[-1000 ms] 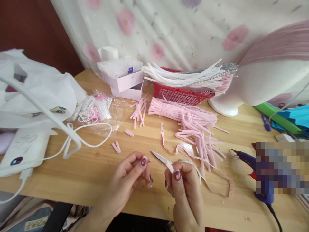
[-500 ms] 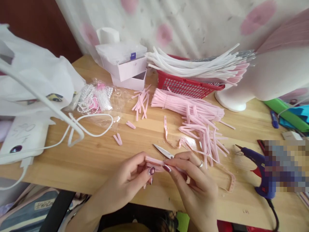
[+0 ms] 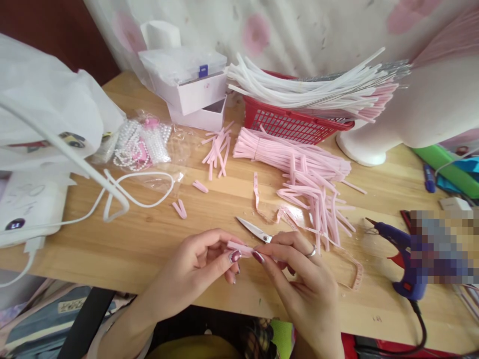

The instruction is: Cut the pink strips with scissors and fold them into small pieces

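Observation:
A short folded length of pink pipe cleaner [image 3: 241,248] lies between my two hands above the table's near side. My left hand [image 3: 211,264] pinches its left end between thumb and fingers. At the other end, the thumb and forefinger of my right hand [image 3: 299,267] close on it. Scissors [image 3: 256,229] lie just behind, blades pointing left, their handles hidden under my right hand. Two small bent pink pieces, one V-shaped [image 3: 179,209] and one folded flat [image 3: 200,186], rest to the left. Beyond them is a small pile of cut pink pieces [image 3: 217,152].
A pink pipe cleaner bundle [image 3: 284,152] and bent pink lengths [image 3: 318,199] lie behind a tape measure [image 3: 288,216]. A red basket [image 3: 292,122] holds white and pink stems. A glue gun [image 3: 400,259] is at right; bagged beads [image 3: 144,142] and a white cable [image 3: 142,174] at left.
The view has shifted slightly. Between my fingers the pink strands have come closer together, where a gap showed before. Both hands keep their hold.

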Motion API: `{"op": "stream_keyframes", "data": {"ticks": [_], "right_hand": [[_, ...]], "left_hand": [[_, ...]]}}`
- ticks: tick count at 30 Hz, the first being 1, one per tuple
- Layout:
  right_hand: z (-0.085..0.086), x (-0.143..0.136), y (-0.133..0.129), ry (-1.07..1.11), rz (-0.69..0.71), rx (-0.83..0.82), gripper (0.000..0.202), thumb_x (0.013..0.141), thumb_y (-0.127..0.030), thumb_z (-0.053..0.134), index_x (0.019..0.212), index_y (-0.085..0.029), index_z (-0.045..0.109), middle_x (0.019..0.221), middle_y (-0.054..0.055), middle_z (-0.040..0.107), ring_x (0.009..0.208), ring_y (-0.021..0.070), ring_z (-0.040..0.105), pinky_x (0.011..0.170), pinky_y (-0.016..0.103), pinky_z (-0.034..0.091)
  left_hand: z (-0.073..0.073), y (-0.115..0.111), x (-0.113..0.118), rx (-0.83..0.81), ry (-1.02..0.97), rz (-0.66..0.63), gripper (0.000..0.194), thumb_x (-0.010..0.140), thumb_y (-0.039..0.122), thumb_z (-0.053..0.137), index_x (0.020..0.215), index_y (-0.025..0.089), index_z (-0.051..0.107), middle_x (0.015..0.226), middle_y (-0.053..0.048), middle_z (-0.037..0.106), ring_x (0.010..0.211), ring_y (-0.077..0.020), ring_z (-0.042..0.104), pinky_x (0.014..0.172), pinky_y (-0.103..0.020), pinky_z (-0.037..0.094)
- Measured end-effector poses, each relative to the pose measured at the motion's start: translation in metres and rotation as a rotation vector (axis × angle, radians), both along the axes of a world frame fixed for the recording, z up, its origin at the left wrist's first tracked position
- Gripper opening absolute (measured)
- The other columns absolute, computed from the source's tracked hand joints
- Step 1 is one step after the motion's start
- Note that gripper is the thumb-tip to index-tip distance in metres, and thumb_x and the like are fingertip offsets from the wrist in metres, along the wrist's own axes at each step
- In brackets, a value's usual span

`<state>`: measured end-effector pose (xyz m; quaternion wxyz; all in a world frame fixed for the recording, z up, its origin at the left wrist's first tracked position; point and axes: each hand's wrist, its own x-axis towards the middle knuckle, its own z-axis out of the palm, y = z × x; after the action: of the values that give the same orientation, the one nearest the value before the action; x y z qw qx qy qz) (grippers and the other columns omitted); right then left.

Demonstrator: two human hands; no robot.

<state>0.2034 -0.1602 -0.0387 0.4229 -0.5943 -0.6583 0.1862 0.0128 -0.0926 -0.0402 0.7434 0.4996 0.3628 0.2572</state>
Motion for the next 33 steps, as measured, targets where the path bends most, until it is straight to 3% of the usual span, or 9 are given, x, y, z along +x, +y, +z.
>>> {"op": "stream_keyframes", "data": {"ticks": [13, 22, 33], "right_hand": [[0.001, -0.004, -0.002, 0.003, 0.021, -0.008, 0.015, 0.092, -0.009, 0.062, 0.095, -0.022, 0.069, 0.088, 0.002, 0.062, 0.077, 0.0140, 0.060, 0.063, 0.026, 0.047], [0.000, -0.003, 0.000, 0.001, 0.067, -0.006, 0.015, 0.093, -0.008, 0.060, 0.096, -0.020, 0.069, 0.089, 0.002, 0.061, 0.077, 0.0125, 0.060, 0.066, 0.024, 0.048], [0.004, -0.009, 0.001, 0.042, 0.053, 0.047, 0.016, 0.093, -0.006, 0.061, 0.100, -0.018, 0.068, 0.089, 0.002, 0.067, 0.079, 0.0110, 0.063, 0.069, 0.022, 0.049]], "left_hand": [[0.001, -0.006, 0.003, 0.025, 0.071, 0.095, 0.013, 0.088, 0.029, 0.068, 0.092, 0.017, 0.072, 0.072, 0.000, 0.072, 0.064, -0.0111, 0.069, 0.064, -0.019, 0.054], [0.005, -0.006, 0.002, -0.016, 0.047, 0.094, 0.012, 0.087, 0.028, 0.069, 0.083, 0.017, 0.071, 0.068, 0.002, 0.072, 0.059, -0.0087, 0.068, 0.061, -0.016, 0.054], [-0.009, -0.003, 0.006, -0.284, -0.202, 0.201, 0.022, 0.080, 0.032, 0.080, 0.070, 0.016, 0.069, 0.059, 0.004, 0.071, 0.049, -0.0067, 0.065, 0.057, -0.016, 0.056]]}}
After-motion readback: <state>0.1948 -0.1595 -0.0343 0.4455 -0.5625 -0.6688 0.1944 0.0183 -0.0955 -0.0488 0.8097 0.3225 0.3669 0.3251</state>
